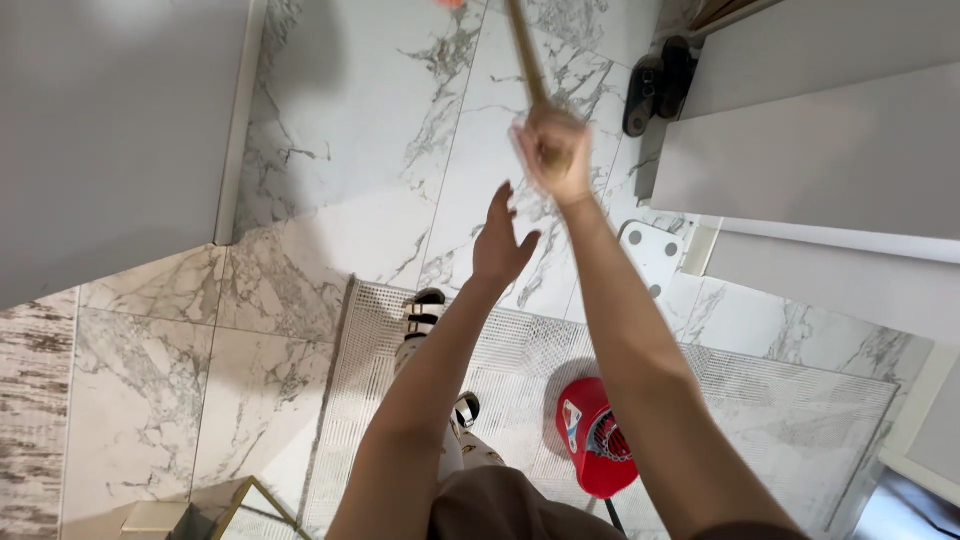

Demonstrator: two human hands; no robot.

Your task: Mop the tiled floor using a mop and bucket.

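Marble floor (pixel 330 150), right hand (pixel 550 150) grip closed on wooden stick (pixel 525 50)

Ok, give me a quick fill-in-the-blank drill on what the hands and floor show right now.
1. The right hand grips a long ____ stick.
2. The left hand is ____, holding nothing.
3. A ____ cap lies on the pale mat.
4. A pair of black sandals sits on the ____ floor.

Missing words: wooden; open; red; marble

The floor tiles (pixel 380 130) are white marble with grey veins, and the mat (pixel 760 400) is pale grey with a fine grid pattern. The stick (pixel 527 55) is light brown wood. The cap (pixel 598 440) is red, and the sandals (pixel 658 85) are black.
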